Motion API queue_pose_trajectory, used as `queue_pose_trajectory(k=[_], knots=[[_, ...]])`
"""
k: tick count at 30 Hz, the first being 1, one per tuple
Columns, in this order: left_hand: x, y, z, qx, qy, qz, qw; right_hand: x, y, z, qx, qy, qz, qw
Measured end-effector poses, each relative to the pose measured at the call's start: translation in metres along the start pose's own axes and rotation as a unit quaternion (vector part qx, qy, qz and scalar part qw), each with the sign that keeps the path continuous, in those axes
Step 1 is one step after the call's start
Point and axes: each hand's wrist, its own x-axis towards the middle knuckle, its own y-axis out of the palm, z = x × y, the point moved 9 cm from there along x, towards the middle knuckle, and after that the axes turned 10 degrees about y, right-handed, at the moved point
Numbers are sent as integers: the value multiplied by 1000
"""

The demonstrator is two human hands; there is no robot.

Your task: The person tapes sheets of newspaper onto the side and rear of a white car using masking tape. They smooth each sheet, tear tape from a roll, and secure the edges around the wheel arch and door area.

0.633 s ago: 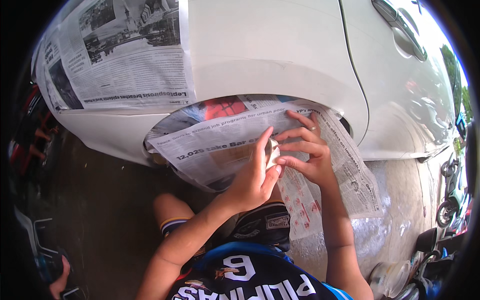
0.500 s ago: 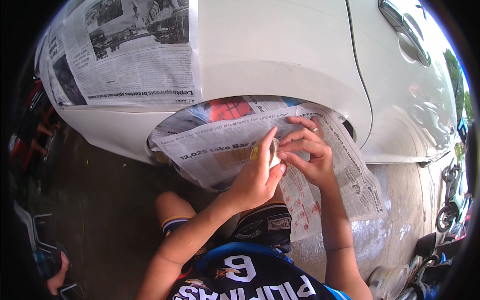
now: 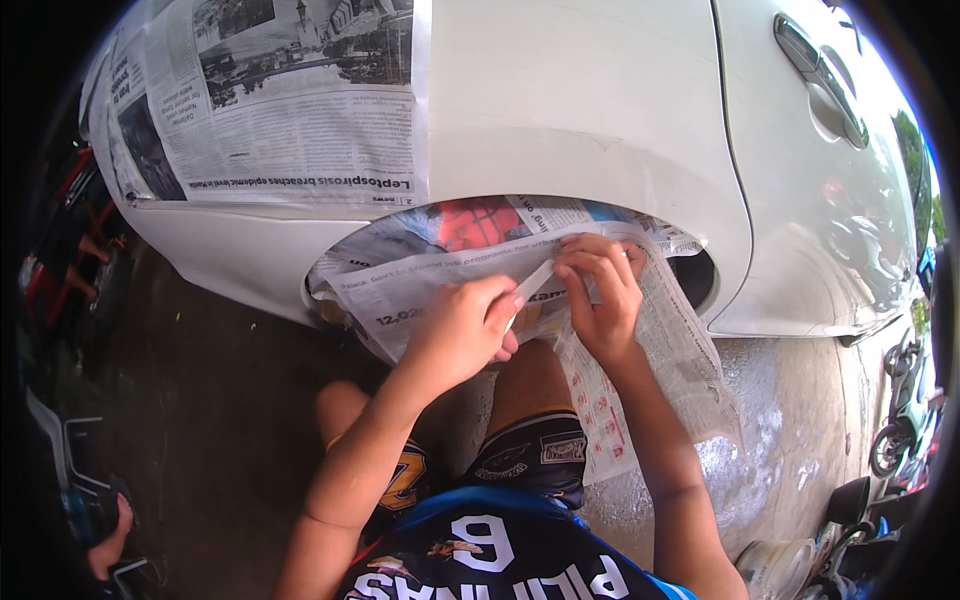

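Note:
My left hand is closed around a roll of masking tape, which its fingers now mostly hide. From it a pale strip of masking tape runs taut up to my right hand, whose fingers pinch its free end. Both hands are in front of a newspaper sheet that covers the car's wheel arch, with my right fingertips against its upper edge. A second newspaper sheet hangs below my right hand. Behind them, more paper with a red picture fills the arch.
The white car body rises ahead, with another newspaper sheet on its left part and a door handle at upper right. A pale bucket stands at lower right near parked motorcycles. Another person's foot shows at lower left.
My left hand has drawn down and left with the tape roll, pulling out a strip. My right hand has moved slightly left, holding the tape's end at the paper's edge.

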Motion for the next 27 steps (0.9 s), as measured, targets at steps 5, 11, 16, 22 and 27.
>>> queue_pose_trajectory(k=[5,11,16,22,27], knots=[[22,-21,-34,171,167,-149,959,8,-2,-7,-30,-36,-97,994],[35,-30,-27,203,137,-214,946,11,0,-6,-92,-43,-136,986],[39,-34,-33,240,110,-254,930,12,4,-3,-151,-13,-182,971],[47,-36,-31,226,52,-261,937,13,6,-5,-185,23,-221,957],[52,-37,-29,219,40,-266,938,11,5,-9,-182,37,-236,954]])
